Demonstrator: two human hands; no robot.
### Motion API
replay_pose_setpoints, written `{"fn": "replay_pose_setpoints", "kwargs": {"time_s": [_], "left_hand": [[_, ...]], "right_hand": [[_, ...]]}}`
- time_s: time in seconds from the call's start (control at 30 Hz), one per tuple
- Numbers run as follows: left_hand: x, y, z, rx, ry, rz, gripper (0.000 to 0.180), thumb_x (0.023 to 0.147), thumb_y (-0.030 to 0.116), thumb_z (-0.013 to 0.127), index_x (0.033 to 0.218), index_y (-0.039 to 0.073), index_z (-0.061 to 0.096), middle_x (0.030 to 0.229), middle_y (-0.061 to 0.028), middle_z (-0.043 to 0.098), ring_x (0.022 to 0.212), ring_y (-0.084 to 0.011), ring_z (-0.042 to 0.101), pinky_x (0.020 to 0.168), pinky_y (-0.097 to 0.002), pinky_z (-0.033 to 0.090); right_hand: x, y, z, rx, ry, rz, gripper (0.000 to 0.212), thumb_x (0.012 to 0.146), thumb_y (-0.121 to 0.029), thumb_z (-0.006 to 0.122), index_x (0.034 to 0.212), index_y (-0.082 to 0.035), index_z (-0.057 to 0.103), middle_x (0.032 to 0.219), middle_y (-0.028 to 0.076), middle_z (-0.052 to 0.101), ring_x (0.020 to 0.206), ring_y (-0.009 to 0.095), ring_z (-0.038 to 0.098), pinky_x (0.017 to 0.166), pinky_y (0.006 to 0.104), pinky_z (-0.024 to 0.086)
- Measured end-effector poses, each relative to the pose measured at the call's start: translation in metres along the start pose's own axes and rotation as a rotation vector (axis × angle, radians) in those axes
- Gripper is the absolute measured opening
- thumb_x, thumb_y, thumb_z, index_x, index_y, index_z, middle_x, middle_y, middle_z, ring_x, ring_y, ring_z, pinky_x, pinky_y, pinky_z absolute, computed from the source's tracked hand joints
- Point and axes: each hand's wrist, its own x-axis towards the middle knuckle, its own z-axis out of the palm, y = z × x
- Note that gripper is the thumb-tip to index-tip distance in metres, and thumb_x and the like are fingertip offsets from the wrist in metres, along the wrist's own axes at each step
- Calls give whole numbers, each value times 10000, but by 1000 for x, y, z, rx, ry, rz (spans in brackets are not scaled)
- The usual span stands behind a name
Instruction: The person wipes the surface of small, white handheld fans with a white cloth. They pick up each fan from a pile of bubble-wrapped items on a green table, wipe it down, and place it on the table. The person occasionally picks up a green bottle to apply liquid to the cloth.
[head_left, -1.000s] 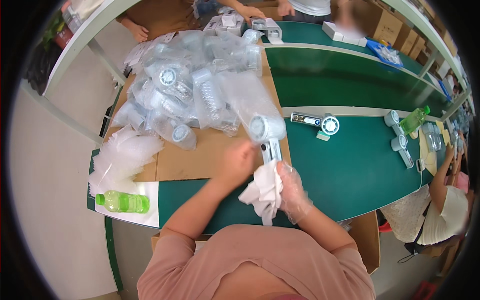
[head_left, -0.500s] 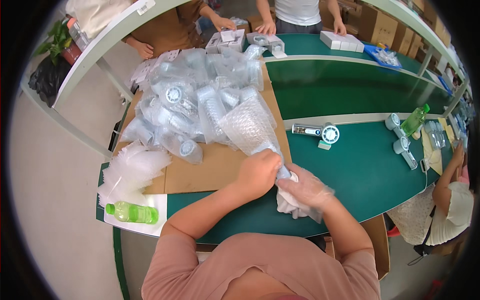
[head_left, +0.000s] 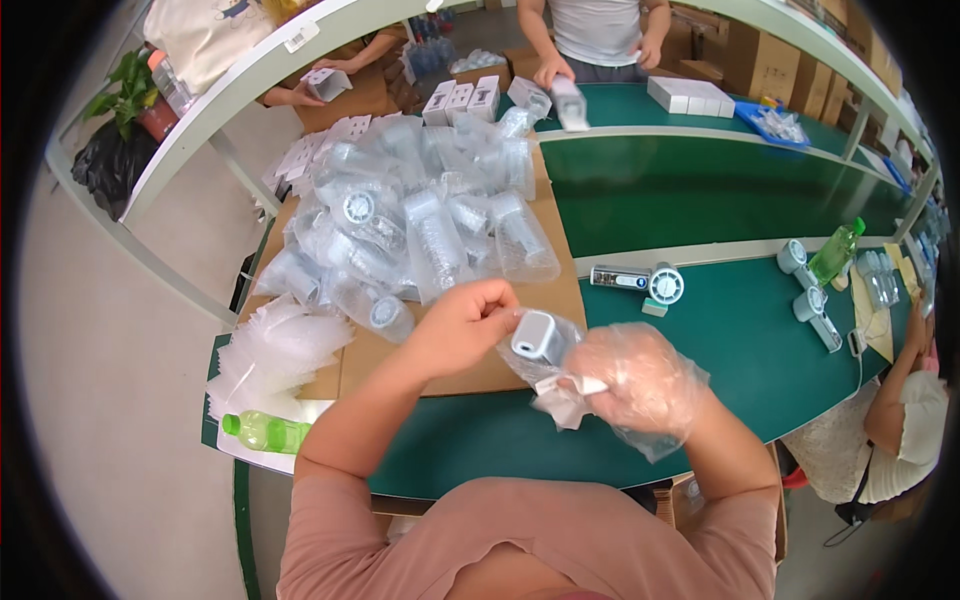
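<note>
Pinches the edge of a clear bubble bag (head_left: 570, 337) between the thumb and fingers of the bare left hand (head_left: 465, 322) and clasps a white cloth (head_left: 562, 403) in the curled fingers of the clear-gloved right hand (head_left: 640, 375); cannot confirm direct contact between right hand and device. Positions the pale device (head_left: 537, 338), rounded end toward the viewer, at the bag between both hands, above the front area of a green table (head_left: 760, 350). Includes, beyond the hands, a pile of bagged devices (head_left: 370, 215) on a cardboard sheet (head_left: 358, 368) and, to the right, an unwrapped handheld fan (head_left: 665, 283).
</note>
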Motion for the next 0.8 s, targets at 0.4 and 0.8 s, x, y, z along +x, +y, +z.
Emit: {"fn": "replay_pose_setpoints", "kwargs": {"time_s": [0.4, 0.8], "left_hand": [[111, 13, -5, 193, 108, 292, 119, 908, 138, 581, 826, 53, 572, 688, 59, 515, 611, -31, 436, 545, -222, 366], [312, -52, -153, 1355, 711, 213, 221, 848, 138, 529, 1041, 83, 622, 1037, -191, 653, 1002, -342, 633, 847, -457, 502]], "right_hand": [[-44, 28, 1, 1034, 564, 667, 314, 899, -126, 609, 1206, -87, 563, 912, -28, 542, 821, 78, 541, 735, 226, 461], [-137, 127, -20, 1679, 1333, 333, 467, 994, -354, 380, 1378, -91, 420, 1061, 155, 600, 822, 242, 596, 699, 379, 509]]}}
